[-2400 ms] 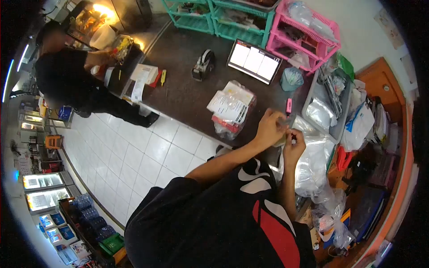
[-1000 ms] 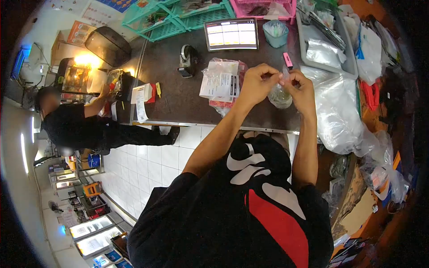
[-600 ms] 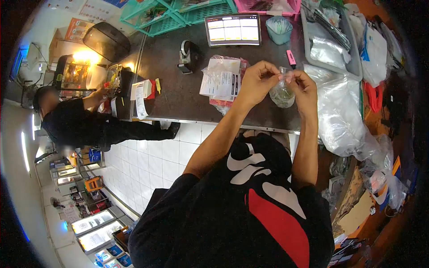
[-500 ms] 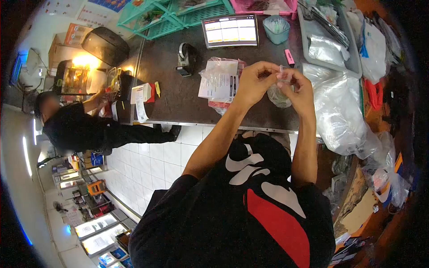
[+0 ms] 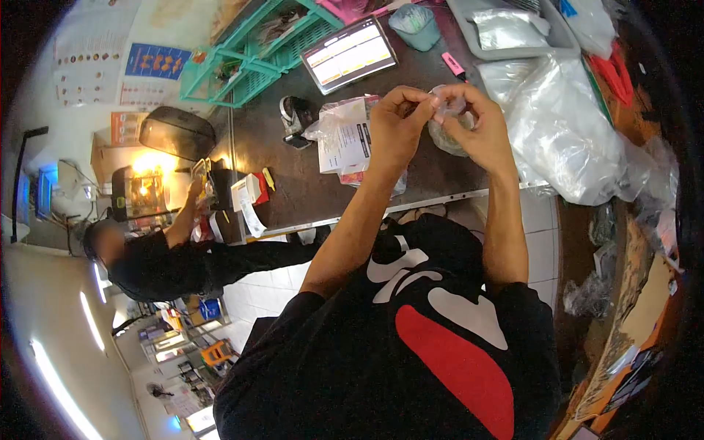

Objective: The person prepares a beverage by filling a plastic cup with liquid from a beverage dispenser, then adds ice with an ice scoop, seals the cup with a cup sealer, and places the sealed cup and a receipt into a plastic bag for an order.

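Both of my hands are raised over the dark worktop, their fingertips meeting. My left hand pinches the gathered top of a small clear plastic bag. My right hand has its thumb and fingers closed on the same twisted plastic from the other side. Under the right hand hangs the bag's rounded body, with something pale greenish inside that is partly hidden. Left of my left hand lie printed papers on a plastic-wrapped pack.
A tablet, a blue-green cup and a pink highlighter are at the back. Clear plastic bags pile up at right, below a grey tray. A black device stands left. Another person works at far left.
The camera view has turned and shifted, so the bench appears tilted. My hands stay together at the bag's top, with the fingers slightly rearranged. The other person's arm is raised more.
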Tool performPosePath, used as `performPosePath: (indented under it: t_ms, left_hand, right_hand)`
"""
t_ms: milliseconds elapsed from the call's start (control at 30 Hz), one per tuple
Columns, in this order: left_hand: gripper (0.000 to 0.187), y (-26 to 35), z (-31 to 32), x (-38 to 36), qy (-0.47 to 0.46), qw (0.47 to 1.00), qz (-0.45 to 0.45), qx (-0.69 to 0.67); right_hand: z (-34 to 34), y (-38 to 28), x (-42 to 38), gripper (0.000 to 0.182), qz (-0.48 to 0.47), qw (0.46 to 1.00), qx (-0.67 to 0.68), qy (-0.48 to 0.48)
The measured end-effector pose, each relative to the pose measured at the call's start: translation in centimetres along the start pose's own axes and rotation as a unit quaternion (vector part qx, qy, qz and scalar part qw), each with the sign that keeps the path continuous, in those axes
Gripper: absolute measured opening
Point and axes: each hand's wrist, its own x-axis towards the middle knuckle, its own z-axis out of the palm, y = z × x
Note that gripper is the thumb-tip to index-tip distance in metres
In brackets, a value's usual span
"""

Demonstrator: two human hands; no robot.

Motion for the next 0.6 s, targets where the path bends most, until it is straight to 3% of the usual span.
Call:
performPosePath:
  t_ms: [267, 433, 600]
  left_hand:
    - [0.008, -0.7, 0.5, -0.7, -0.037, 0.998, 0.035, 0.039]
    - [0.005, -1.2, 0.7, -1.0, -0.035, 0.991, 0.099, 0.079]
    - [0.006, -0.9, 1.2, -1.1, -0.024, 0.994, 0.097, 0.041]
  right_hand:
    - [-0.3, 1.5, -1.9, 0.009, 0.055, 0.993, 0.048, 0.092]
    - [0.4, 0.9, -2.1, 0.008, 0.026, 0.989, 0.042, 0.138]
    - [0.6, 0.9, -2.1, 0.007, 0.033, 0.986, 0.041, 0.157]
